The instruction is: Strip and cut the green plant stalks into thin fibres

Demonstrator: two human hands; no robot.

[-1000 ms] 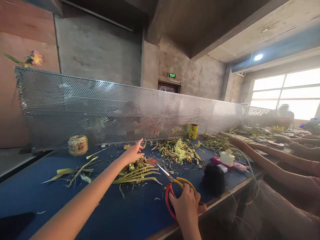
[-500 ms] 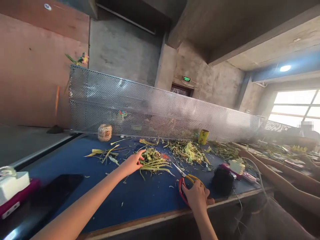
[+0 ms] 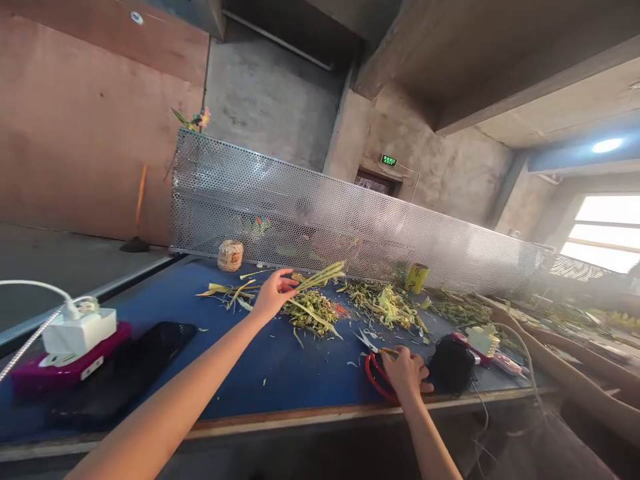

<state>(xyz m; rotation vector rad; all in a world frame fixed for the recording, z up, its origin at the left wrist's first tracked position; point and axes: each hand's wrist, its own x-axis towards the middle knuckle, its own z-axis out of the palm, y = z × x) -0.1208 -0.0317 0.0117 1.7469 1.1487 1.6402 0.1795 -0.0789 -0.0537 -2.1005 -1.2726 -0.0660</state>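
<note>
My left hand (image 3: 273,295) pinches a small bundle of long, pale green-yellow dried stalks (image 3: 327,272), raised above the table and pointing right. Under it lies a heap of short, dry green plant pieces (image 3: 314,316). My right hand (image 3: 407,373) is closed on a pair of scissors (image 3: 369,341) with red and yellow handles, low over the table's front part. The blades point up and left towards the heap and look slightly apart. Several loose stalks (image 3: 227,293) lie left of my left hand.
Another plant heap (image 3: 387,305) lies right of centre, before a yellow-green can (image 3: 416,278). A twine-wrapped jar (image 3: 231,256) stands by the perforated metal screen (image 3: 300,213). A phone (image 3: 150,357), purple power strip (image 3: 107,340) and black bundle (image 3: 451,365) flank my arms. A co-worker's arms (image 3: 565,363) reach in at right.
My left hand has lifted the stalks off the heap, their ends now tilting up to the right. The scissors stay in my right hand. The view has shifted left.
</note>
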